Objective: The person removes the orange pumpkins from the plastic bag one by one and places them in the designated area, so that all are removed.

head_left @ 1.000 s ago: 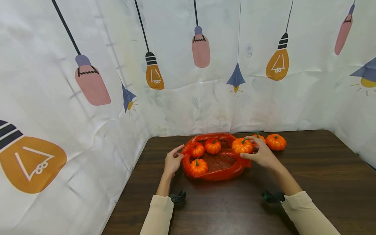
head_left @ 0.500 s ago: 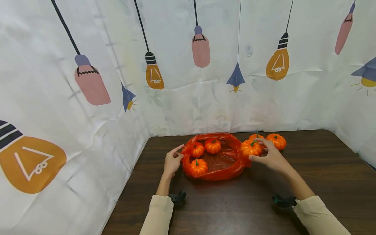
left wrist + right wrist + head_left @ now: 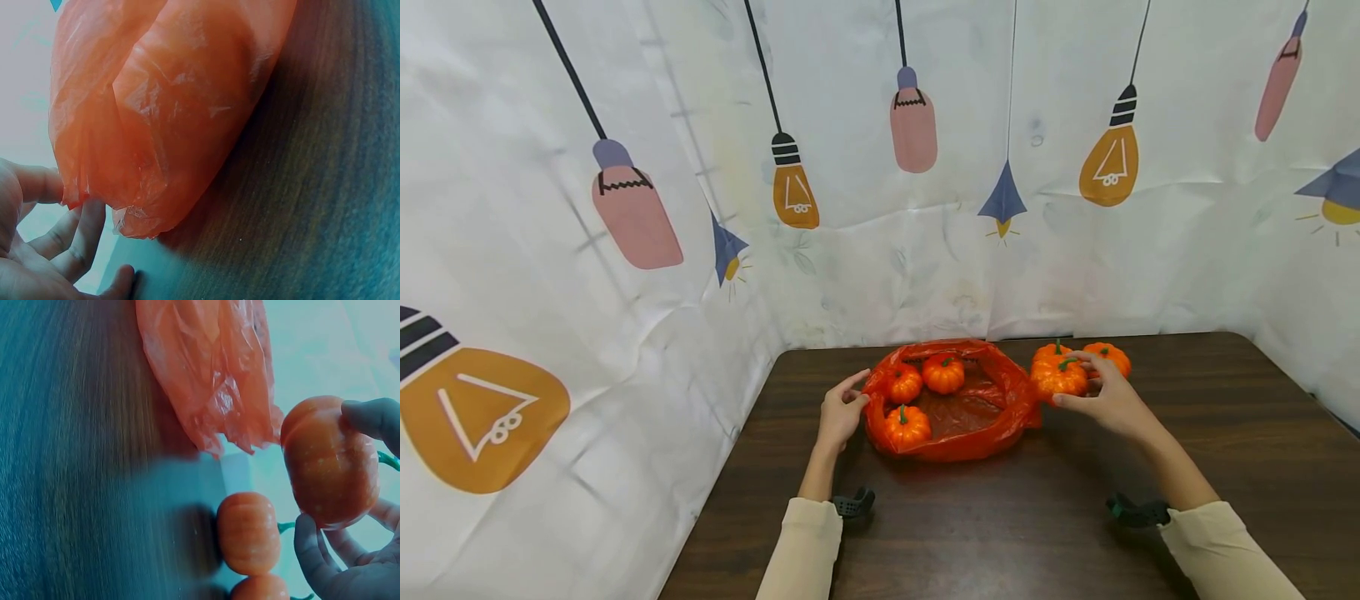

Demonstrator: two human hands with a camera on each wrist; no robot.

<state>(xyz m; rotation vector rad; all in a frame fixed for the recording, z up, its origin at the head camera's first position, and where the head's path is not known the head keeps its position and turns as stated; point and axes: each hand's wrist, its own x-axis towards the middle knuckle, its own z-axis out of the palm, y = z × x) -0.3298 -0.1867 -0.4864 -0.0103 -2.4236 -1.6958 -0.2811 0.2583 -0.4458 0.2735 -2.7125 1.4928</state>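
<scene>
An orange-red plastic bag (image 3: 951, 450) lies wide open on the table, with three small orange pumpkins inside; one is the pumpkin (image 3: 908, 427) near its front. At the bag's left rim, my left hand (image 3: 841, 414) pinches the plastic between thumb and fingers, as the left wrist view also shows. My right hand (image 3: 1107, 400) grips another pumpkin (image 3: 1057, 379) just outside the bag's right rim; in the right wrist view this held pumpkin (image 3: 329, 462) is off the table. Behind it are two more pumpkins, one partly covered (image 3: 1051, 351), the other farther right (image 3: 1108, 357).
The dark wooden table (image 3: 970, 533) is backed by a white curtain (image 3: 880, 275) printed with hanging lamps. Black straps circle both wrists, one being the left wrist strap (image 3: 853, 503).
My right hand has moved to the right with its pumpkin, from over the bag's right side to outside its rim. The left hand has stayed at the left rim.
</scene>
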